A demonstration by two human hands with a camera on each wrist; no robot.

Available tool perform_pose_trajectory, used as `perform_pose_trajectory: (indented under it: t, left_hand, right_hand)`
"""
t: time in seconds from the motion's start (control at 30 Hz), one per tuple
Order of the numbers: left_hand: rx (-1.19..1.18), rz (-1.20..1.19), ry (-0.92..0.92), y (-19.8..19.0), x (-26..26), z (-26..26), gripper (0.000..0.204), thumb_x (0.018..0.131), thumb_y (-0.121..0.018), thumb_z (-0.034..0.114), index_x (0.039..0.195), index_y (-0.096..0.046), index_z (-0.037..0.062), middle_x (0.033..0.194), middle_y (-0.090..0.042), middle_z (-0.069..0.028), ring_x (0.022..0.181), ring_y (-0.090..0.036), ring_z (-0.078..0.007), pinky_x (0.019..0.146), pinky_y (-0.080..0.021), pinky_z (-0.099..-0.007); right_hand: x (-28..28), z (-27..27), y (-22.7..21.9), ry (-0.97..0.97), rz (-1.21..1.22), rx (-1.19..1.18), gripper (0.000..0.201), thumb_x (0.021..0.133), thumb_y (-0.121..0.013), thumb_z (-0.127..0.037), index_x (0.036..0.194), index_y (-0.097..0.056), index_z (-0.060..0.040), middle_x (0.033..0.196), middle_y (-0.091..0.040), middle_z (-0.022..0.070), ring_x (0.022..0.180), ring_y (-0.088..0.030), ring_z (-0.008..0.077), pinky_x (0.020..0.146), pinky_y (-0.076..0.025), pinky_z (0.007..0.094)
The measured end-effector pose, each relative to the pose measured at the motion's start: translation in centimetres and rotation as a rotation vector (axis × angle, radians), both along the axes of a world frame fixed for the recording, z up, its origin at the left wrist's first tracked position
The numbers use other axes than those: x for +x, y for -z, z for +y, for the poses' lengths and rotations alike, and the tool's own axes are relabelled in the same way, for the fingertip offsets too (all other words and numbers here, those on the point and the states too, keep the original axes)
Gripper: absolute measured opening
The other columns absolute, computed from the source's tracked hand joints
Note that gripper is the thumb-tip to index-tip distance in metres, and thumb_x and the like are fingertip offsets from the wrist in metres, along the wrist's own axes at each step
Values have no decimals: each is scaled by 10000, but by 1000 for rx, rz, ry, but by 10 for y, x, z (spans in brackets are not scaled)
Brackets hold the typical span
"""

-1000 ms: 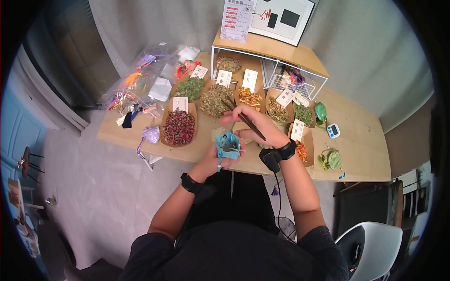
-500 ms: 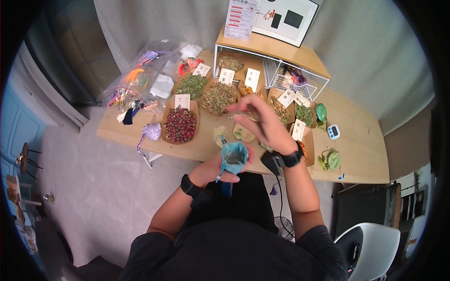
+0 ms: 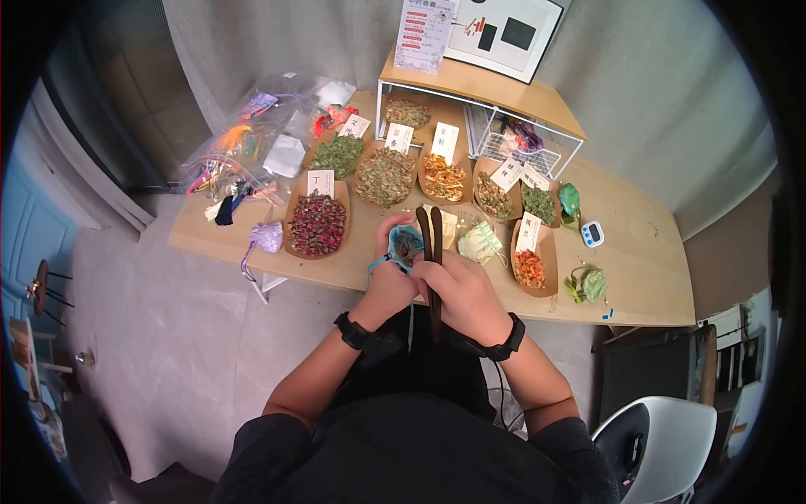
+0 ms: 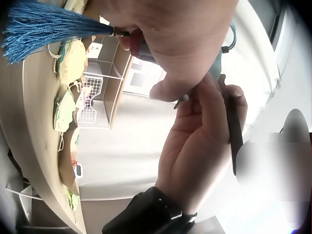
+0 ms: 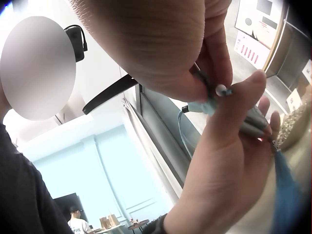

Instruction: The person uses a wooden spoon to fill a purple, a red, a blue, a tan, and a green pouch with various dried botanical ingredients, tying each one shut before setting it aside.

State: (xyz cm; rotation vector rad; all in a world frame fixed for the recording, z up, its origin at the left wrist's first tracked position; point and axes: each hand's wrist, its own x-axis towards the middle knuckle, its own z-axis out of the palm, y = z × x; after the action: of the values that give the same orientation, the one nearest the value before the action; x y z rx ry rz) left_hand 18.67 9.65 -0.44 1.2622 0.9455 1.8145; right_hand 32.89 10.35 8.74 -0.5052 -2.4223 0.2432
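A small blue pouch [image 3: 405,242] with its mouth up is gripped by my left hand [image 3: 392,281], fingers wrapped round its far side. My right hand [image 3: 460,290] holds dark tongs [image 3: 432,260], tips pointing away, and its fingers meet the pouch's rim beside the left thumb. Greyish filling shows inside the pouch. In the left wrist view a blue tassel [image 4: 58,30] hangs below the pouch; the right wrist view shows the pouch [image 5: 253,124] in the left hand [image 5: 222,161], with a white bead [image 5: 221,90] on its cord.
Paper trays of dried herbs and flowers stand across the table, among them rosebuds [image 3: 317,225] and orange pieces [image 3: 530,269]. A pale green pouch [image 3: 480,242], a purple pouch [image 3: 267,237] and a timer [image 3: 593,233] lie about. Behind stands a shelf [image 3: 487,84].
My right hand has come down and in to the pouch, with the tongs turned to point away. The left hand and pouch have moved slightly up and left since half a second ago.
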Motion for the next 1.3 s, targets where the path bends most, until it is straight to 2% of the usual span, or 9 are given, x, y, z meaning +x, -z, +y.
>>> perform_pose_trajectory:
  t: [0.23, 0.33, 0.43, 0.53, 0.67, 0.8, 1.03, 1.13, 1.3]
  left_hand:
    - [-132, -6, 45, 11, -15, 8, 697, 747, -723, -124, 1326, -403, 98, 1136, -541, -33, 1064, -571, -137, 911, -489, -291]
    - [-93, 31, -39, 25, -19, 21, 676, 747, -746, -90, 1307, -414, 92, 1095, -548, -29, 1017, -583, -128, 883, -495, -285]
    - [-230, 172, -192, 21, -26, 28, 672, 739, -769, -59, 1298, -423, 83, 1093, -562, -32, 1001, -600, -134, 862, -507, -287]
    - [-278, 225, -209, 25, -37, 34, 666, 735, -779, -39, 1290, -429, 74, 1075, -591, -43, 989, -624, -149, 844, -520, -300]
    - [-276, 210, -197, 44, -43, 46, 643, 731, -782, -33, 1270, -444, 60, 1061, -614, -61, 972, -644, -158, 821, -529, -310]
    - [-300, 204, -206, 40, -41, 44, 616, 729, -780, -33, 1249, -460, 46, 1048, -615, -68, 956, -643, -154, 811, -529, -311]
    - [-310, 248, -224, 43, -39, 41, 573, 770, -803, -1, 1226, -457, 22, 1044, -594, -56, 939, -602, -132, 819, -510, -285]
    - [-281, 307, -328, 51, -40, 46, 554, 728, -792, 20, 1196, -497, 4, 1055, -577, -104, 964, -620, -218, 830, -512, -351]
    - [-260, 513, -412, 43, -46, 52, 539, 723, -792, 30, 1184, -516, -11, 1073, -587, -123, 981, -627, -249, 840, -515, -374]
  right_hand:
    - [-5, 4, -2, -35, -49, -66, 319, 756, -719, 2, 1043, -596, -62, 879, -594, 126, 810, -626, 360, 680, -505, 402]
    - [-8, 20, -2, 50, 113, -16, 304, 802, -684, -13, 1094, -605, -48, 901, -600, 122, 794, -619, 324, 697, -495, 425]
    - [-24, 70, 4, 75, 576, -124, 173, 925, -643, -81, 1089, -632, -29, 899, -649, 77, 807, -633, 243, 693, -491, 383]
    - [-22, 136, 27, 224, 533, -725, 192, 1010, -581, -184, 1080, -661, -24, 851, -671, 34, 736, -626, 152, 625, -474, 306]
    - [-40, 171, 40, 242, 599, -1045, 254, 1012, -576, -251, 1088, -688, -36, 799, -677, 43, 556, -590, 97, 505, -432, 222]
    - [-48, 185, 57, 198, 661, -1253, 195, 997, -598, -229, 1031, -673, -52, 778, -688, 36, 580, -610, 81, 486, -424, 219]
    - [-50, 187, 89, 192, 741, -1164, 125, 990, -628, -185, 1016, -649, -64, 816, -706, 34, 598, -590, 75, 529, -427, 210]
    - [-50, 179, 92, 111, 660, -1038, 154, 987, -637, -157, 1072, -662, -30, 874, -710, 43, 702, -623, 77, 611, -479, 218]
    - [-47, 166, 90, 90, 506, -830, 189, 948, -689, -110, 1113, -702, -19, 966, -721, 32, 863, -658, 84, 775, -526, 239]
